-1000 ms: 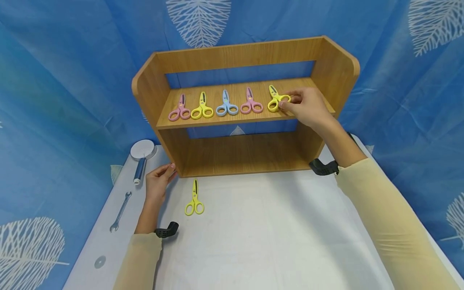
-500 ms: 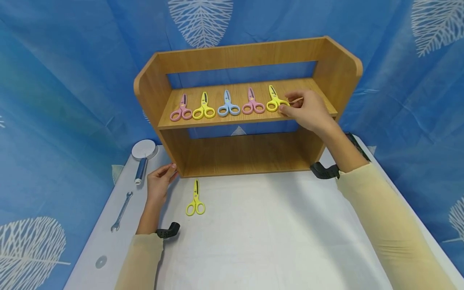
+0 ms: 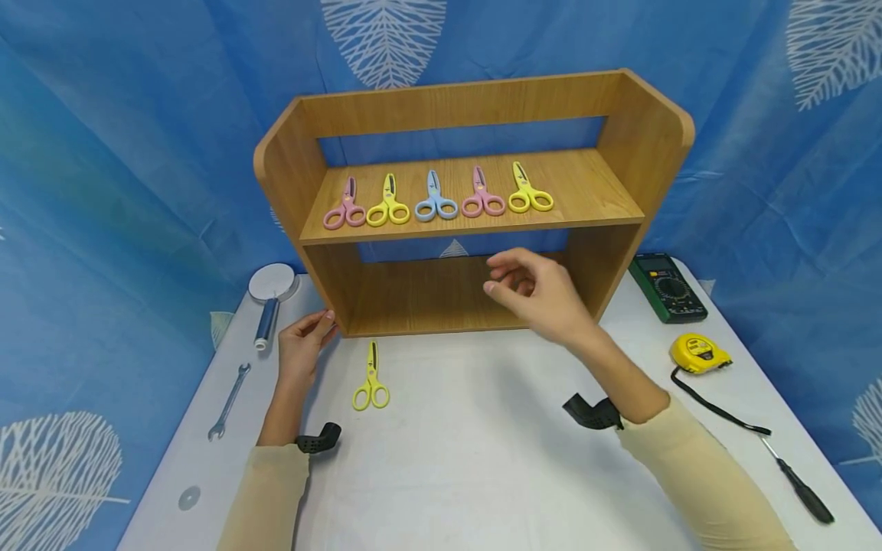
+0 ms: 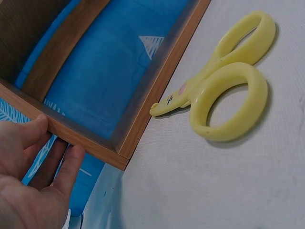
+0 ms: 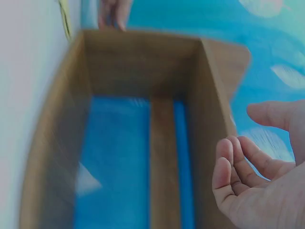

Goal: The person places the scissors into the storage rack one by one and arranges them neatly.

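My right hand hangs empty, fingers loose; my left hand rests against the shelf corner. I reach low for the yellow scissors on the table, gripping the handles

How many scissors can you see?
6. Five lie in a row on the wooden shelf: pink scissors, yellow, blue, pink, yellow. The sixth, yellow scissors, lies on the table near the left hand.
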`<state>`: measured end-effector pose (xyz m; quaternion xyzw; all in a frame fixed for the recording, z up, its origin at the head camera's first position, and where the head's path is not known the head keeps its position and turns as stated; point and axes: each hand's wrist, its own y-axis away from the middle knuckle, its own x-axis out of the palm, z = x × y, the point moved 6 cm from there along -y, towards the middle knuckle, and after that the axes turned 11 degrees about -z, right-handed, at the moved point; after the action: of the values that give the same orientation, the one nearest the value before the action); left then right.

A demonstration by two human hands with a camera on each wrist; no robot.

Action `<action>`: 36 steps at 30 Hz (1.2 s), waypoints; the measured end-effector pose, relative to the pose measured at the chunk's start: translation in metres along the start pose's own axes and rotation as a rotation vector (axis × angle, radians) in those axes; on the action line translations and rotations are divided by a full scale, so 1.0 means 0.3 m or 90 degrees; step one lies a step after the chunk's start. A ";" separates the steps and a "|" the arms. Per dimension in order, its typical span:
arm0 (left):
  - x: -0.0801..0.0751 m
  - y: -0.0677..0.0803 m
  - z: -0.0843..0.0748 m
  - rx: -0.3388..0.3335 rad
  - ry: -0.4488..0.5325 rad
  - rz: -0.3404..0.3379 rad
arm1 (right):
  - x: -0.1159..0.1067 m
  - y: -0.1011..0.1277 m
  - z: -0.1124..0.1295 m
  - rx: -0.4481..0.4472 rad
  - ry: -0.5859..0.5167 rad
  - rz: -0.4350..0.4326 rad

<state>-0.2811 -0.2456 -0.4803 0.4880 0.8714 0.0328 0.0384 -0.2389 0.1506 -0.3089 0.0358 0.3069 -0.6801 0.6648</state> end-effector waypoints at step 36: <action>0.003 0.005 0.013 -0.022 0.041 -0.015 | 0.813 0.236 -0.186 0.060 0.128 0.230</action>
<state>-0.2799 -0.2439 -0.4839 0.4757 0.8772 0.0628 0.0191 -0.2211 -0.0336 -0.4915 0.1890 0.3284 -0.5563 0.7395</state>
